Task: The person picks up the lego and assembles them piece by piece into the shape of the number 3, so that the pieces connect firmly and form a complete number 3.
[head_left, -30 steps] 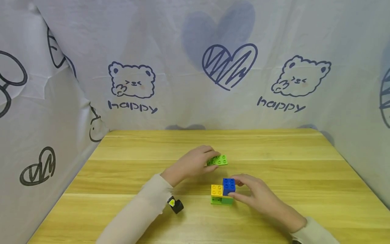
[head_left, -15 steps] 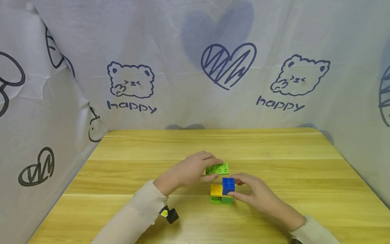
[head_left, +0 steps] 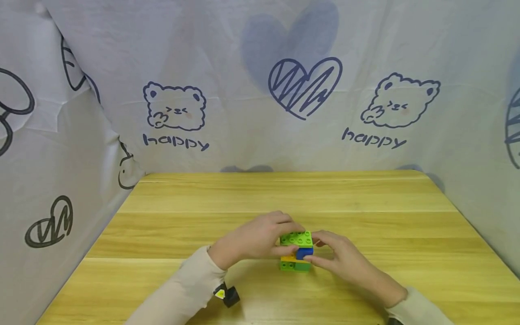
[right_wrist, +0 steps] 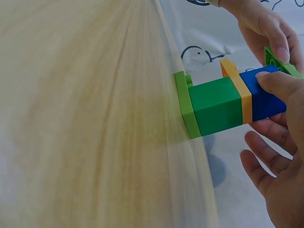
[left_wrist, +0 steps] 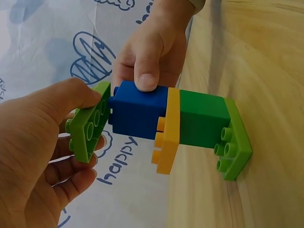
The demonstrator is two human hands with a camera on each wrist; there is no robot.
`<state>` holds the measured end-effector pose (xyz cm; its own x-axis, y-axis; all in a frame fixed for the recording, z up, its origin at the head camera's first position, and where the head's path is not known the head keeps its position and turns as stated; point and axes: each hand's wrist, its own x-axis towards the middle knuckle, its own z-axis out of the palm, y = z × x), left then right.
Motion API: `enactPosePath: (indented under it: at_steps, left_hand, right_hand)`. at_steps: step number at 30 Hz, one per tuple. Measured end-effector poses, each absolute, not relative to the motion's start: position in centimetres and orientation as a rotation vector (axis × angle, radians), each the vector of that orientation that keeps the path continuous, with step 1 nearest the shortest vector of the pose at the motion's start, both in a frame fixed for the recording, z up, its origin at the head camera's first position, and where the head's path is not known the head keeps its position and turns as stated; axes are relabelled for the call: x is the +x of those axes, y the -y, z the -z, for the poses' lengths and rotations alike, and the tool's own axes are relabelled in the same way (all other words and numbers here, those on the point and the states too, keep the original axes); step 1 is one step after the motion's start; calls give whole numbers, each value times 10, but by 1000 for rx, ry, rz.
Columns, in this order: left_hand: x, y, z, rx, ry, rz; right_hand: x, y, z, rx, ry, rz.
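Observation:
My left hand pinches a light green flat brick between thumb and fingers, right above a stack. In the left wrist view its hollow underside faces the studs of a blue brick, slightly tilted; whether they touch I cannot tell. That blue brick tops one end of a yellow flat brick, whose other studs are bare. Below come a dark green brick and another light green flat brick lying on the table. From the other side, my right hand grips the blue brick with thumb and fingers.
The wooden table runs back to a pale cloth printed with bears, hearts and lettering. More cloth hangs at both sides. A black device sits at my left sleeve cuff.
My left hand has brought the light green flat brick nearer, from behind the stack to over the blue brick. The right hand has stayed on the blue brick.

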<state>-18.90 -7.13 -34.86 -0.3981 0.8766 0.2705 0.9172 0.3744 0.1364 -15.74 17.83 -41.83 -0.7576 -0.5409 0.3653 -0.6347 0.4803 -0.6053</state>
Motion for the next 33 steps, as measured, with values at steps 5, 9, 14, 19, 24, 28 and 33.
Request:
enactPosePath:
  at_steps: [5,9,14,19,24,28,33]
  left_hand:
    - [-189,69,353,-1654,2438,389]
    - [-188,67,355,-1658,2432,379]
    - [-187,66,355,-1650,2445,372]
    - [-186,63,356,-1636,2414,402]
    - [-185,60,357,-1612,2387,421]
    - [-183,59,355,-1577,2431,422]
    - [-182,56,353,-1579,2417,373]
  right_hand:
    - [-157,-178,419,1039,2598,-1152]
    - [-156,-178,418,1023,2617,-1153]
    - [-156,-179,417,1013,2629,-1144]
    - [-156,-179,417,1031,2611,-1148]
    - [-156,-179,417,1047,2600,-1161]
    - [-156,-179,418,1053,2591,-1171]
    - [-157,-180,419,1057,2596,-1168]
